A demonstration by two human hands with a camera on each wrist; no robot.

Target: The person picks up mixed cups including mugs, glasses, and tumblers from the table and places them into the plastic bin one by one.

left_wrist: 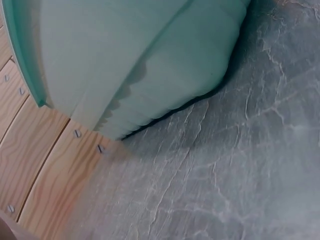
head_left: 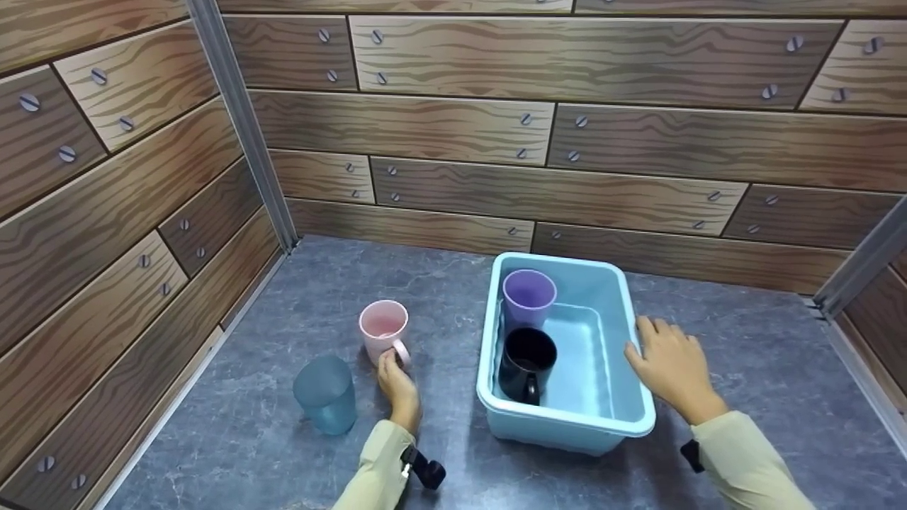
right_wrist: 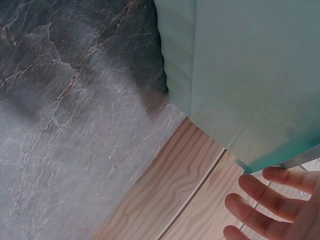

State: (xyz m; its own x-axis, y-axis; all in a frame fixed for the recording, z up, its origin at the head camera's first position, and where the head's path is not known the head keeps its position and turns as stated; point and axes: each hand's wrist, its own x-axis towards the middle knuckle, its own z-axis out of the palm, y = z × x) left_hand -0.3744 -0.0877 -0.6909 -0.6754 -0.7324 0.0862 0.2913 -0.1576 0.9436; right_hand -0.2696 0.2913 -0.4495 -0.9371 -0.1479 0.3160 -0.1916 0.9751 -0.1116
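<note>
A pink mug is at the left, its handle turned toward the person; my left hand pinches that handle. Left of this hand stands a translucent blue cup. On the other side, my right hand rests against the right rim of a light blue bin, fingers loosely extended. The right wrist view shows these fingers beside the bin's rim. Inside the bin, along its left side, are a purple cup and a black mug. The left wrist view shows mostly the bin's side.
The grey marbled tabletop is bounded by wood-patterned walls at the back and both sides. Metal strips run up the corners. Each wrist carries a black strap with a device.
</note>
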